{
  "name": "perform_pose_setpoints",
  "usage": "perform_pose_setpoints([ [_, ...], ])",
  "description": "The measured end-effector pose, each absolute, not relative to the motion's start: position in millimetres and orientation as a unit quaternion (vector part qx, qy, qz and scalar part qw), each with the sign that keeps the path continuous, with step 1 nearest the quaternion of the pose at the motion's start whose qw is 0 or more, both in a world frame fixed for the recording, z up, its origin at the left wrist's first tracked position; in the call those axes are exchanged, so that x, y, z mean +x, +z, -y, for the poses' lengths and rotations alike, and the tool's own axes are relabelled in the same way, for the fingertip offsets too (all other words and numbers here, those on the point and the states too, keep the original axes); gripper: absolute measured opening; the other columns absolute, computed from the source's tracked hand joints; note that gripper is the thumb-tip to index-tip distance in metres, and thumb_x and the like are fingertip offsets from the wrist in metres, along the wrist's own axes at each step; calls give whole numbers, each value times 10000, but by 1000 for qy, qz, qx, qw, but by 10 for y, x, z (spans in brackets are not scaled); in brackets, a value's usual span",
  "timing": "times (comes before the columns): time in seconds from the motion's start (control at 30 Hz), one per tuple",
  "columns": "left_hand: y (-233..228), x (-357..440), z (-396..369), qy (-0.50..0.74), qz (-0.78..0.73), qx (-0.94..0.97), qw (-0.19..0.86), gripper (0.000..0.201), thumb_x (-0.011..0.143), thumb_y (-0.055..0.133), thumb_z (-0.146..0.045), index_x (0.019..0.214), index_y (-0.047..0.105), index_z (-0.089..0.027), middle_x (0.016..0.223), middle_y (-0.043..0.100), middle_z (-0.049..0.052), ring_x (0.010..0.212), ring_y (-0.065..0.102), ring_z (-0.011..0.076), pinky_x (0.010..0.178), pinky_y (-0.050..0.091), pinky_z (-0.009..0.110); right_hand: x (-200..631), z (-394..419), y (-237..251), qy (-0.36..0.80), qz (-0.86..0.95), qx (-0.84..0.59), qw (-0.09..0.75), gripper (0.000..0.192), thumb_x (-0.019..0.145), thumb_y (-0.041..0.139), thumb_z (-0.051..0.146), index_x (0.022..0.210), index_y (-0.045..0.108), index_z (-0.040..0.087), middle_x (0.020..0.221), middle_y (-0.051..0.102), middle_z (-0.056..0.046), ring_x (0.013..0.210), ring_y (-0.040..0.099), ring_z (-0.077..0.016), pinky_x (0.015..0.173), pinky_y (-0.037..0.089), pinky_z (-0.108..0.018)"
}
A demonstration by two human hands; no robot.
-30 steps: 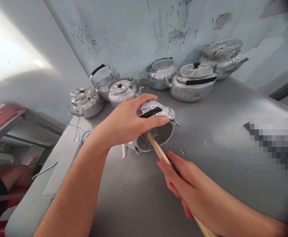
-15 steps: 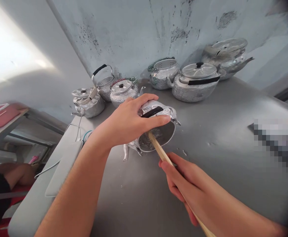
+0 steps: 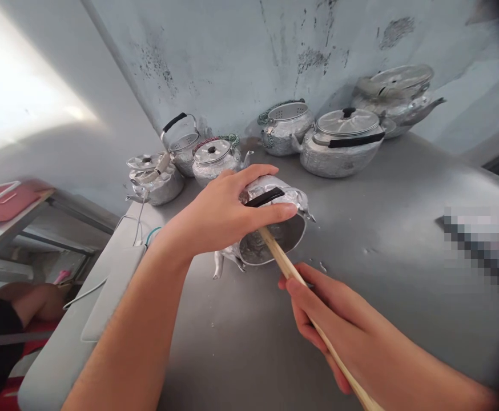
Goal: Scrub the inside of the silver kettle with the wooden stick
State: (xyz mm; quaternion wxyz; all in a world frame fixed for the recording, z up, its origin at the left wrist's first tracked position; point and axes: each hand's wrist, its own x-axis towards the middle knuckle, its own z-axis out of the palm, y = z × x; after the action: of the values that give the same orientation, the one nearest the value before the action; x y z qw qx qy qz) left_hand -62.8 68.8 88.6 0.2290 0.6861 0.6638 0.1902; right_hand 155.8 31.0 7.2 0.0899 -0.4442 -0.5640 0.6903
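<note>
Item: aluminium kettle (image 3: 275, 234), lidless, laid on its side near the middle of the grey table (image 3: 403, 228), its open mouth turned toward the camera and its spout pointing down-left against the tabletop. A black handle is seen across its upper flank.

Left hand (image 3: 224, 214): clamped over the top of the kettle, the thumb pressed along the rim above the opening, the fingers wrapped round the far side of the body. The kettle is held tilted and steady.

Right hand (image 3: 322, 314): closed round a wooden stick (image 3: 292, 274), gripped at mid-length. The upper end of the stick is set inside the kettle's mouth; whether its tip touches the inner wall cannot be told, since the interior is dim. The lower end runs out past the wrist toward the bottom edge.

Also on the table, ranged along the stained wall (image 3: 241, 57): a lidded kettle with a braided handle (image 3: 213, 160) just behind the left hand; an open kettle with a raised black handle (image 3: 181, 145) beside it; a small lidded kettle (image 3: 153, 177) at the left edge; an open kettle with a green corded handle (image 3: 286, 125); a large lidded kettle (image 3: 343, 142); a further kettle (image 3: 397, 97) at the far right. A few small flecks lie on the table just right of the held kettle.

A white cable (image 3: 91, 288) hangs off the left edge.
</note>
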Motion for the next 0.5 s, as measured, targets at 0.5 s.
perform_pose_setpoints([
  [0.5, 883, -630, -699, 201, -647, 701, 222, 725, 873, 690, -737, 1518, 564, -431, 1486, 595, 28, 1378, 540, 339, 1148, 477, 511, 1560, -332, 57, 682, 570, -449, 88, 493, 1090, 363, 600, 759, 466, 249, 673, 432, 86, 504, 433, -81, 395, 459, -134],
])
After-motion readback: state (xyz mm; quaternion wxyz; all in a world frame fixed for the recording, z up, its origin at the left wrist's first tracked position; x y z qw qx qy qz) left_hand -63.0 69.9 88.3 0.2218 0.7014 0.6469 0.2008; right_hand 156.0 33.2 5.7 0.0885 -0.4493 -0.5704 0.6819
